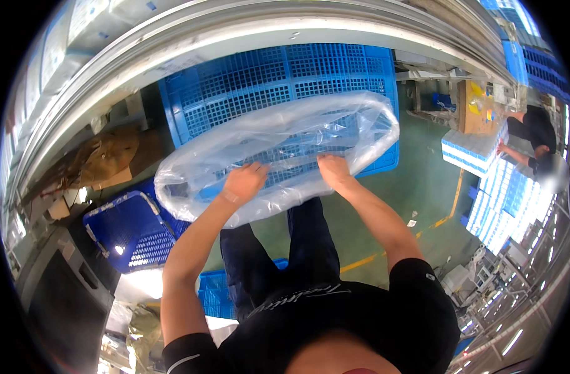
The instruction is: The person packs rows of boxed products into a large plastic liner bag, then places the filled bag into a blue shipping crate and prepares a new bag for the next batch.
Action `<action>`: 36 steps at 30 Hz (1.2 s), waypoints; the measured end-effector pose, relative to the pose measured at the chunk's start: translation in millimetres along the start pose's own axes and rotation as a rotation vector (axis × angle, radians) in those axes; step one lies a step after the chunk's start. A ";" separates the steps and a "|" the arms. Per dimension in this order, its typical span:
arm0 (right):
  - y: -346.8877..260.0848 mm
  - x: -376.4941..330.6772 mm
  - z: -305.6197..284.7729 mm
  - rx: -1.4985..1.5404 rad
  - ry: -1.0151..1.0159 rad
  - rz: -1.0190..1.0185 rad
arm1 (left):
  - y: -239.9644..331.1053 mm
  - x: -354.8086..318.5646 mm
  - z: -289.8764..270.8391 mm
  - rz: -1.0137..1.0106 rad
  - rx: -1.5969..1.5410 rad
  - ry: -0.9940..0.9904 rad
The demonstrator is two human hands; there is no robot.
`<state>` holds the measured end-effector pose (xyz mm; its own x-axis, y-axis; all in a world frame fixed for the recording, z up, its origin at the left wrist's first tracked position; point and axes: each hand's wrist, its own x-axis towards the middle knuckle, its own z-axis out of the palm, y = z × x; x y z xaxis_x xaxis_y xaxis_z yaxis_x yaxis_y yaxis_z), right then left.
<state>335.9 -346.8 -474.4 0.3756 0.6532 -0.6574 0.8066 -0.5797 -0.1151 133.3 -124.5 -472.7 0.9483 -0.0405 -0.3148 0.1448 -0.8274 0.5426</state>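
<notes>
A large clear plastic bag [269, 132] is spread wide in front of me, its thick rolled rim forming a long oval. It lies over a blue slatted plastic crate [235, 73], whose grid shows through the film. My left hand [246, 179] is at the near side of the bag, fingers bent and closed on the film. To its right, my right hand [335, 171] grips the same near side with curled fingers. The fingertips of both hands are partly hidden by folds of plastic.
A dark blue basket [126, 230] stands at left, beside a dark box-like machine [67, 287]. Another blue crate [215, 293] is behind my legs. A metal rail [247, 32] crosses the far side. At right, a co-worker [534, 134] reaches to stacked white-and-blue cartons [472, 151].
</notes>
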 end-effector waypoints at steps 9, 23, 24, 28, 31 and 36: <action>9.3 -8.3 39.7 0.105 -0.109 0.060 | -31.0 98.9 -27.2 -0.460 -0.030 0.273; 74.1 34.2 -1.8 -0.110 0.265 0.102 | -100.6 -35.2 43.6 -0.619 0.493 -0.262; 61.2 30.5 -3.9 -0.195 0.272 0.066 | -97.4 -26.9 45.0 -0.639 0.504 -0.225; 39.4 19.5 -6.8 -0.331 0.333 -0.135 | -49.2 4.7 15.5 -0.555 0.239 -0.478; 37.9 8.3 -7.3 -0.110 0.178 -0.279 | 12.1 1.8 -43.1 -0.432 -0.019 -0.697; 27.3 1.0 -28.7 -0.058 0.318 -0.326 | 7.2 -56.5 -4.3 -0.331 0.206 -0.389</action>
<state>371.4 -348.0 -456.8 0.2116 0.9195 -0.3313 0.9270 -0.2962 -0.2300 82.0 -125.8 -447.6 0.6815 0.0689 -0.7285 0.3223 -0.9221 0.2143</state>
